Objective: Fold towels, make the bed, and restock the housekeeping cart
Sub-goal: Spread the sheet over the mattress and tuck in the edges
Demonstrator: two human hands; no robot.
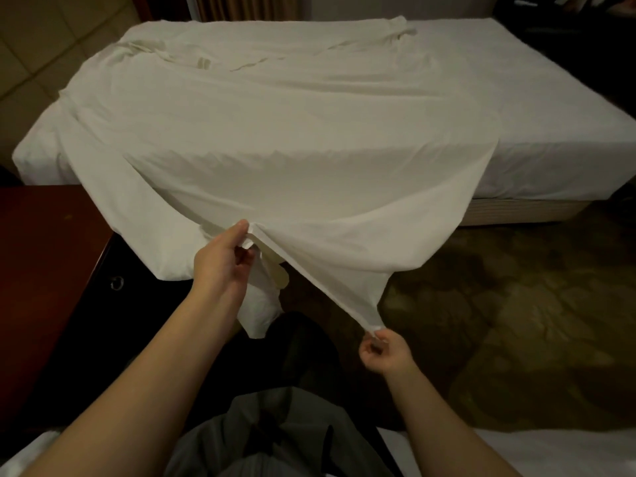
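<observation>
A white sheet (275, 125) lies spread loosely over the bed (537, 132), wrinkled near the far end, with its near edge lifted off the mattress. My left hand (223, 266) pinches that near hem at the middle, thumb on top. My right hand (385, 352) pinches the sheet's near corner lower down and to the right, so the hem stretches taut between both hands. A loose flap of the sheet hangs below my left hand.
A dark red wooden nightstand (44, 270) with a ring pull stands left of me, against the bed's near corner. Patterned carpet (516, 304) lies to the right. Another white bed edge (550, 452) shows at the bottom. Curtains hang behind the bed.
</observation>
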